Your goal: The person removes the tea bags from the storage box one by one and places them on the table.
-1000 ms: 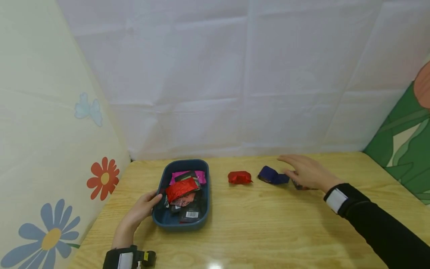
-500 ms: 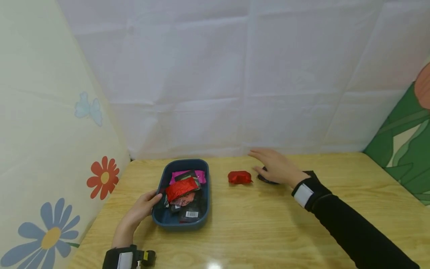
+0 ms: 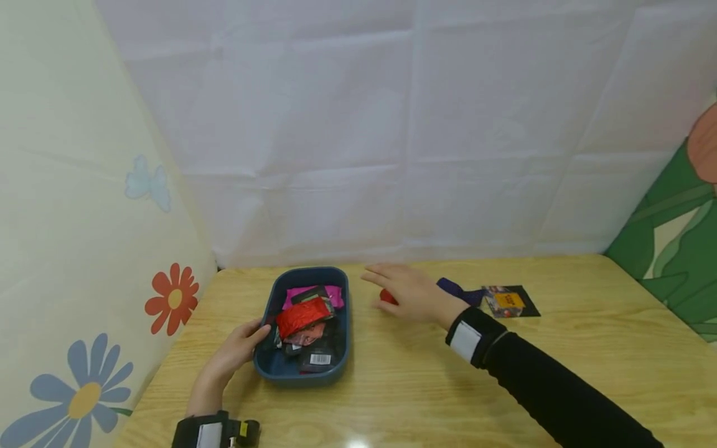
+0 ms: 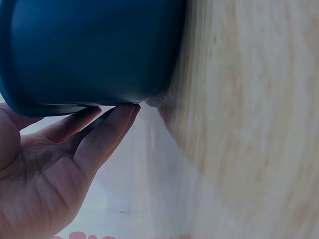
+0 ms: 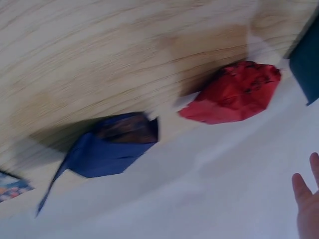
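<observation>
A crumpled red wrapper [image 5: 239,94] lies on the pale wood-grain table [image 3: 403,398], to the right of a blue plastic bin [image 3: 305,378]. In the head view it is mostly hidden behind the right hand [image 3: 414,295], whose fingers are extended and grasp nothing; in the right wrist view the wrapper shows clear of the two visible fingertips [image 5: 300,186].

The left hand [image 3: 242,342] grips the bin's left side, thumb over the rim and fingers against the outer wall. Inside the bin lie packets in a loose pile: a shiny red packet [image 3: 302,316] on top, a pink packet [image 3: 334,294] toward the far end, and a dark packet with a barcode label [image 3: 320,358] toward the near end.

Right of the red wrapper sits a folded navy wrapper [image 5: 112,152], and just beside that a flat black packet [image 3: 526,302] with an orange patch.

Each wrist wears a black band, and a black sleeve [image 3: 549,379] covers the right forearm. Behind the table hangs a creased white sheet [image 3: 420,124]; the left panel has a red flower [image 3: 185,286], a blue flower [image 3: 103,404] and a pale butterfly [image 3: 148,183]
</observation>
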{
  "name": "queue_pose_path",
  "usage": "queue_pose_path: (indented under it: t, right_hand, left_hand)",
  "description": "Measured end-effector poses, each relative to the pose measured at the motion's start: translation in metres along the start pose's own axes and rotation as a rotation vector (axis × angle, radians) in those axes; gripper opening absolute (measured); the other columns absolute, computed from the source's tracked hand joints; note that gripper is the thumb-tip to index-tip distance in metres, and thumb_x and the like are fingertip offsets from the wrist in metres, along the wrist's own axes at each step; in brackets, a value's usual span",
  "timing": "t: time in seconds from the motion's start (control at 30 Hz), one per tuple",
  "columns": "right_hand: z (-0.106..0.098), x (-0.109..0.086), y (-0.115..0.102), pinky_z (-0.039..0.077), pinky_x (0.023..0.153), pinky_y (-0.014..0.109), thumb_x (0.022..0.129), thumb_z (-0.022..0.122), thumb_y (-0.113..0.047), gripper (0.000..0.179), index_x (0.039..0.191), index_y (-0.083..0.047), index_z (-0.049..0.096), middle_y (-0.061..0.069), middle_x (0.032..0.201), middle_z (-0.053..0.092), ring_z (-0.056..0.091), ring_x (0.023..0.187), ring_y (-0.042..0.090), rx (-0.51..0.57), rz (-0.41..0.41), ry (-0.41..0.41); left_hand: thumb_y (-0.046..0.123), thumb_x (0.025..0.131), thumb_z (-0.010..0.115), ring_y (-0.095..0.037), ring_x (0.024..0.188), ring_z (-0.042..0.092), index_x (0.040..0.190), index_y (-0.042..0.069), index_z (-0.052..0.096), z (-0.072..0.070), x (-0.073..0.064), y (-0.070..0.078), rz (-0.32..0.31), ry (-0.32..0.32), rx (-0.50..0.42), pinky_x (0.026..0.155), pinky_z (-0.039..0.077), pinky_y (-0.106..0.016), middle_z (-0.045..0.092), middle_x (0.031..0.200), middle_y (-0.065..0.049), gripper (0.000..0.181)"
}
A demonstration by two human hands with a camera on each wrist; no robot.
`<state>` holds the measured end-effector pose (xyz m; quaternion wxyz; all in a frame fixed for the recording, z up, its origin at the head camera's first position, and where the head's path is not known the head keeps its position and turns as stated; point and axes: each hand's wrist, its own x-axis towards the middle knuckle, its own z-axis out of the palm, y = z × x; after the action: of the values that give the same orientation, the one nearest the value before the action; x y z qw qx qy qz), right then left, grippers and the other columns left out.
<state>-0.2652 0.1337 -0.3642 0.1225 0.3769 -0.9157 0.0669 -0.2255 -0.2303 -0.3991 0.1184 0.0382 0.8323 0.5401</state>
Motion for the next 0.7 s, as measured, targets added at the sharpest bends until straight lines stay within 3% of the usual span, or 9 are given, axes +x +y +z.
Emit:
queue_pose_path:
  t: [0.17,0.43,0.7]
  right_hand:
    - [-0.001,0.016,-0.016,0.03,0.114,0.05,0.097,0.062,-0.041,0.066,0.152,-0.013,0.04,0.012,0.157,0.034,0.037,0.14,0.033,-0.002,-0.006,-0.032]
    - [-0.001,0.051,-0.053,0.025,0.118,0.044,0.095,0.061,-0.05,0.068,0.153,-0.023,0.039,0.006,0.16,0.031,0.031,0.145,0.026,-0.039,0.004,-0.16]
    - [0.0,0.079,-0.088,0.028,0.117,0.043,0.096,0.06,-0.05,0.065,0.154,-0.028,0.038,0.0,0.158,0.036,0.033,0.143,0.02,-0.195,-0.064,-0.303]
  left_hand:
    - [0.016,0.107,0.044,-0.036,0.115,0.059,0.142,-0.016,0.039,0.0,0.0,0.0,0.002,0.008,-0.009,0.091,0.053,-0.05,0.05,0.137,-0.034,0.048]
    - [0.016,0.107,0.044,-0.036,0.114,0.059,0.142,-0.017,0.038,0.001,0.0,0.0,0.007,0.007,-0.011,0.09,0.053,-0.049,0.05,0.135,-0.034,0.048]
    - [0.017,0.107,0.043,-0.036,0.113,0.06,0.142,-0.017,0.038,0.0,0.0,-0.001,0.006,-0.001,-0.013,0.089,0.054,-0.049,0.051,0.135,-0.034,0.049]
